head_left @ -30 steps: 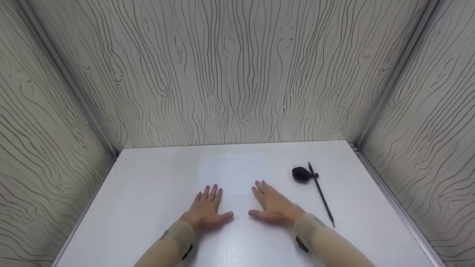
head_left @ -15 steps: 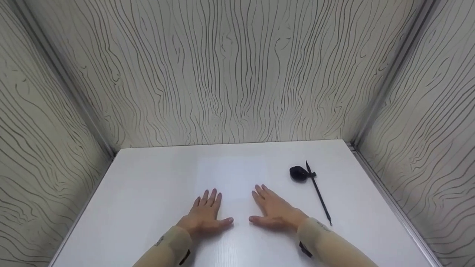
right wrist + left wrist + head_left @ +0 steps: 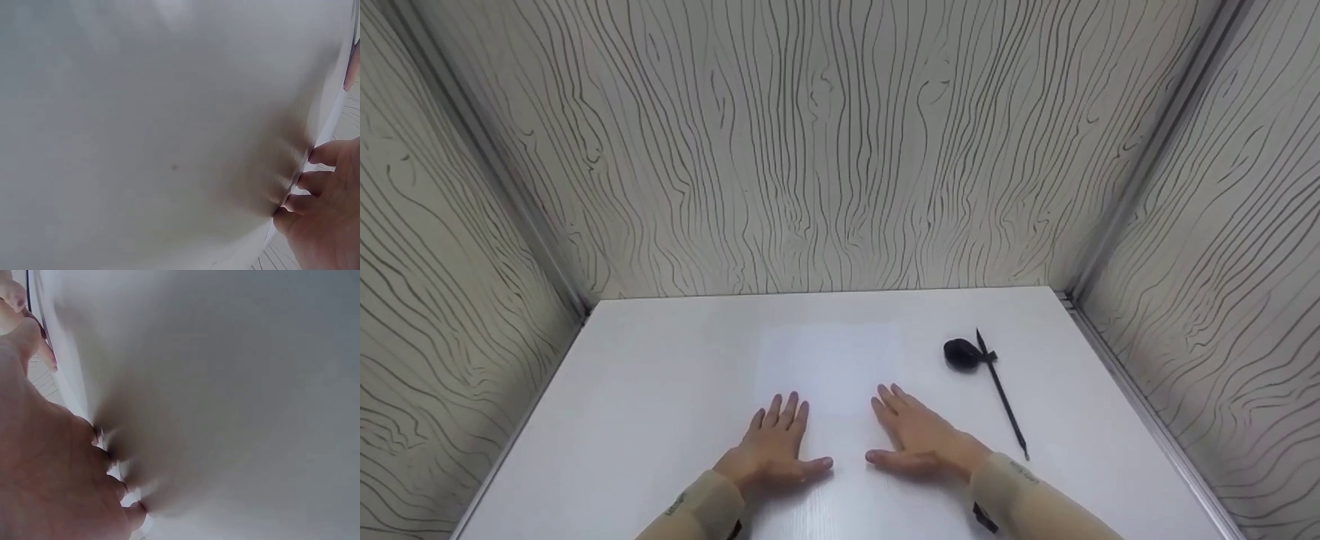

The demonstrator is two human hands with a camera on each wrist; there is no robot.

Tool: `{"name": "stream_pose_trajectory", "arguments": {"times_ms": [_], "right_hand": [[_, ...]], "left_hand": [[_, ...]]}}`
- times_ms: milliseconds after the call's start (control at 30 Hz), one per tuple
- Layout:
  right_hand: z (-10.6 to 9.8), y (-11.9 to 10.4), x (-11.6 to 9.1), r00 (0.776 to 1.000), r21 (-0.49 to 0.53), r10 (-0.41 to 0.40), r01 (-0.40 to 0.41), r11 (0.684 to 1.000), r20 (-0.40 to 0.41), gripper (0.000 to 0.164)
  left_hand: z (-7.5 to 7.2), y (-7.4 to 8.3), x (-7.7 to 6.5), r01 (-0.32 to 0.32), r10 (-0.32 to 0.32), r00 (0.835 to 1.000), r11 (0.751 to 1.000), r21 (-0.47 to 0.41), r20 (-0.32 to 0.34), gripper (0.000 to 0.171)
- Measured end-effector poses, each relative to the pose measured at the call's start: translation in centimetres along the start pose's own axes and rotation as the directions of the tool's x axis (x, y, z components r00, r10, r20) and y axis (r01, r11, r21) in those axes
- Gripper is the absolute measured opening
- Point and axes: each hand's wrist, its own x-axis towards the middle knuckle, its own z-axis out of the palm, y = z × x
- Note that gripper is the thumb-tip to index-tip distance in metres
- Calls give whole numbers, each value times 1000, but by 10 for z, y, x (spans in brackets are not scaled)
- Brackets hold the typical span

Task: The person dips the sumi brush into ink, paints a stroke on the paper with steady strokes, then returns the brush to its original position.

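Observation:
A sheet of white paper (image 3: pixel 829 360) lies flat in the middle of the white table, faint against it. My left hand (image 3: pixel 771 442) rests palm down at its near left corner, fingers straight and thumb spread inward. Across from it, my right hand (image 3: pixel 924 439) lies the same way at the near right corner. Fingertips of both touch the surface in the wrist views, where the left palm (image 3: pixel 56 467) and right palm (image 3: pixel 332 219) show close up. Neither hand grips anything.
Right of the paper lies a thin black stick (image 3: pixel 1003 397), pointed at its far end. Beside its upper part sits a small round black thing (image 3: pixel 962 354), its kind unclear. A wood-grain patterned wall (image 3: pixel 825 150) stands behind the table, with more walls at both sides.
Both hands have slid a little toward me, fingers still straight, and the paper has shifted toward me with them. The black stick and round thing stay in place on the table.

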Motion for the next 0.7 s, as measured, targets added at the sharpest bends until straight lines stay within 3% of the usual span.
{"name": "stream_pose_trajectory", "arguments": {"times_ms": [433, 700], "right_hand": [[4, -6, -14, 1000, -32, 6, -5, 999, 23, 110], [4, -12, -19, 1000, -55, 5, -3, 999, 30, 115]], "left_hand": [[10, 1, -10, -40, 40, 999, 999, -11, 27, 125], [5, 0, -15, -66, 65, 997, 997, 32, 38, 123]]}}
